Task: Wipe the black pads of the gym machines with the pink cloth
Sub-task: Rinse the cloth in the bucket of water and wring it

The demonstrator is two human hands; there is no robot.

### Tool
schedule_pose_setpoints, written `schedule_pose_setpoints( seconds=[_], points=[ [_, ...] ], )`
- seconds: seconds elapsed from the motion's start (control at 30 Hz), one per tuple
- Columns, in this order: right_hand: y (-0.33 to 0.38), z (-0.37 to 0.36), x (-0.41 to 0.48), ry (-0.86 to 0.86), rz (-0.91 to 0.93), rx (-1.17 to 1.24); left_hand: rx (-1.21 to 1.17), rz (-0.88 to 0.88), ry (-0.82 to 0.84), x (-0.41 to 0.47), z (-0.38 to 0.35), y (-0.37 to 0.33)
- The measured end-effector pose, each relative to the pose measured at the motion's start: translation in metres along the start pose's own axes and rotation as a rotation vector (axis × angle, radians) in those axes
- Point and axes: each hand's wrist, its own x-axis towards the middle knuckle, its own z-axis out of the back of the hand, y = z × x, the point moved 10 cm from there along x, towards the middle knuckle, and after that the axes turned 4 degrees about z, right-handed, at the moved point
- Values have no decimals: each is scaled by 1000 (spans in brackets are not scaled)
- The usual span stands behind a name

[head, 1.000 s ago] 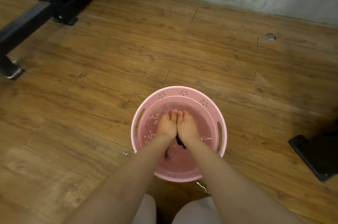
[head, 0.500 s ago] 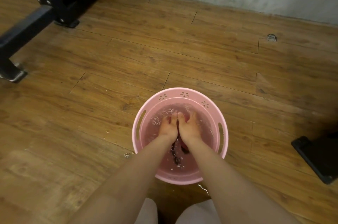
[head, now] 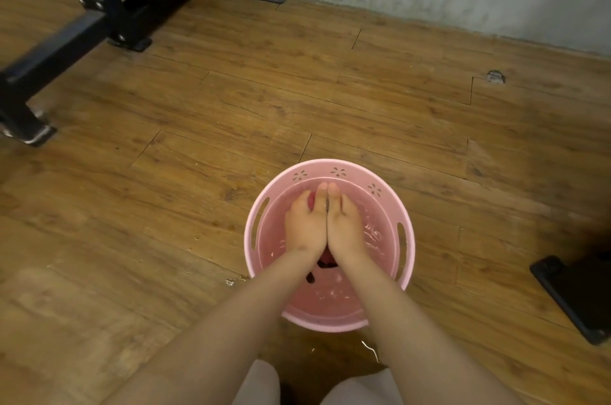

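A round pink basin (head: 406, 216) with water in it stands on the wooden floor in front of me. My left hand (head: 305, 227) and my right hand (head: 344, 228) lie side by side in the water, palms down, fingertips near the far rim. The pink cloth (head: 326, 259) is bunched under them. Only a dark wet fold shows between my wrists, and a red patch shows by my left fingers. Both hands press and hold it. No black pad of a machine is within reach of my hands.
A black gym machine frame (head: 99, 17) with a weight stack stands at the upper left, its foot (head: 28, 131) near the left edge. A black base plate (head: 575, 295) lies at the right. A grey wall runs along the back. Spilled water (head: 370, 350) lies by the basin.
My hands have slid forward through the water toward the far rim, with the fingers stretched out and closed together. The cloth stays under them.
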Motion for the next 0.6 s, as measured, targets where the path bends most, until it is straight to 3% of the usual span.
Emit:
schedule_pose_setpoints(
  seconds=[0.33, 0.6],
  points=[
    [46, 14, -6, -26, 127, -121, -129, -59, 61, -11, 5, -34],
    [75, 19, -22, 7, 212, 75, -328, -34, 70, -30, 19, -46]
  ],
)
